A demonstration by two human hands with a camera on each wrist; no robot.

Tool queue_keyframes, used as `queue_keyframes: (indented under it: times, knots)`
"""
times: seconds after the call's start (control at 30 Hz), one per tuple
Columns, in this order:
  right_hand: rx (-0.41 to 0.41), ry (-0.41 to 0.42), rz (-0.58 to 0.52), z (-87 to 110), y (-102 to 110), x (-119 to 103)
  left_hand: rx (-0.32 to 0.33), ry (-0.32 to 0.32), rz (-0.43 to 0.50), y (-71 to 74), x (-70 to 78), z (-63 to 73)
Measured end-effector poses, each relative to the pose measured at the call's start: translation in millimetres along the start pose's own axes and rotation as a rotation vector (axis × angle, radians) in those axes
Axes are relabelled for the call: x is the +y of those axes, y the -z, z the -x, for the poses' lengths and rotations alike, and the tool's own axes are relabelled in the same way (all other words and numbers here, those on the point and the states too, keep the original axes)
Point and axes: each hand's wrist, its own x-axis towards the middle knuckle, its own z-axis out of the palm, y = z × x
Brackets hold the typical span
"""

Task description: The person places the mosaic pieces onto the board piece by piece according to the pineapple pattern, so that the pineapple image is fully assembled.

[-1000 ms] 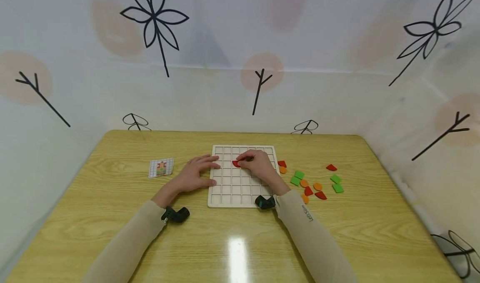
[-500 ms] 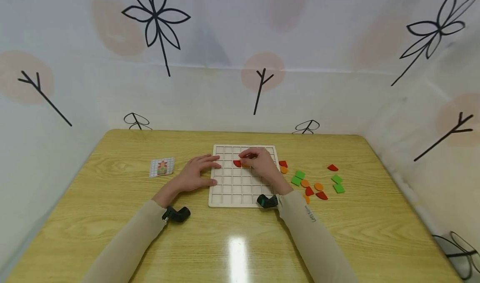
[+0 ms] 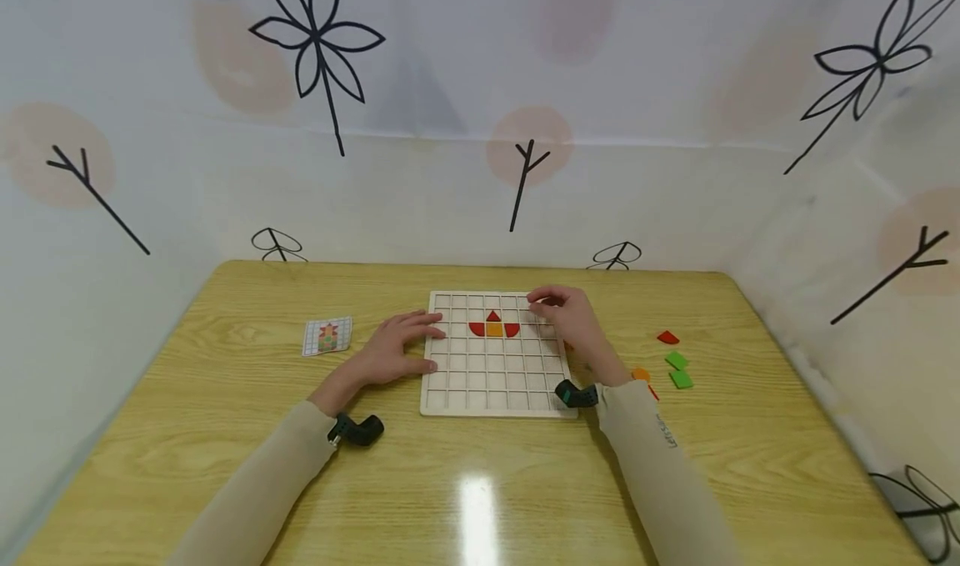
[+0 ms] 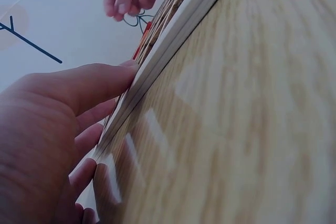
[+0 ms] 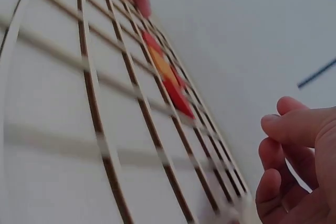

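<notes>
A pale gridded board [image 3: 491, 381] lies on the table in the head view. In its upper middle sit an orange square [image 3: 494, 330], a red triangle [image 3: 492, 316] above it, and a red curved-edge piece [image 3: 477, 329] on the left with a matching red piece [image 3: 512, 330] on the right. My left hand [image 3: 393, 347] rests at the board's left edge, fingers extended onto the rim; the left wrist view shows the thumb [image 4: 113, 78] against that edge. Over the right edge hovers my right hand [image 3: 573, 320], fingers loosely bent, nothing between them in the right wrist view.
Left of the board lies a small pattern card [image 3: 327, 336]. On the right are loose pieces: a red piece [image 3: 667, 338], green squares [image 3: 677, 360] and an orange disc [image 3: 641, 374]. My right forearm hides others. A patterned cloth [image 3: 420, 199] hangs behind the table.
My right hand has drawn back to the right from the middle of the board, uncovering the red and orange pieces there. My left hand stays at the left edge.
</notes>
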Motion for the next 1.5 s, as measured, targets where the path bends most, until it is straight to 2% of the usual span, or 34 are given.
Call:
queue_keyframes:
  times: [0.13, 0.23, 0.33, 0.43, 0.6, 0.8, 0.9, 1.13, 1.5]
  knots:
    - [0.031, -0.069, 0.062, 10.6, 32, 12, -0.002, 0.007, 0.005, 0.5, 1.8, 0.2]
    - [0.023, -0.104, 0.127, 18.3, 52, 20, -0.001, 0.005, -0.001, 0.4, 1.9, 0.0]
    - [-0.043, -0.11, 0.187, 24.2, 67, 25, 0.003, 0.004, -0.003, 0.1, 1.4, -0.2]
    - [-0.146, -0.101, 0.226, 28.1, 75, 28, 0.005, 0.006, -0.003, -0.4, 0.7, -0.3]
    - [-0.284, -0.087, 0.208, 30.2, 78, 27, 0.005, 0.003, -0.003, -0.8, 0.2, 0.0]
    - [-0.357, -0.049, 0.19, 29.3, 76, 26, 0.004, 0.003, -0.002, -1.1, 0.6, 1.1]
    - [-0.367, -0.038, 0.21, 30.5, 75, 20, 0.006, 0.003, 0.002, -1.1, 0.7, 1.0]
    - [-0.357, -0.045, 0.235, 27.8, 73, 28, 0.006, 0.004, 0.002, -1.5, -0.3, 0.4]
    - [-0.35, -0.048, 0.264, 29.5, 71, 22, 0.007, 0.001, 0.009, -0.5, 1.6, 1.0]
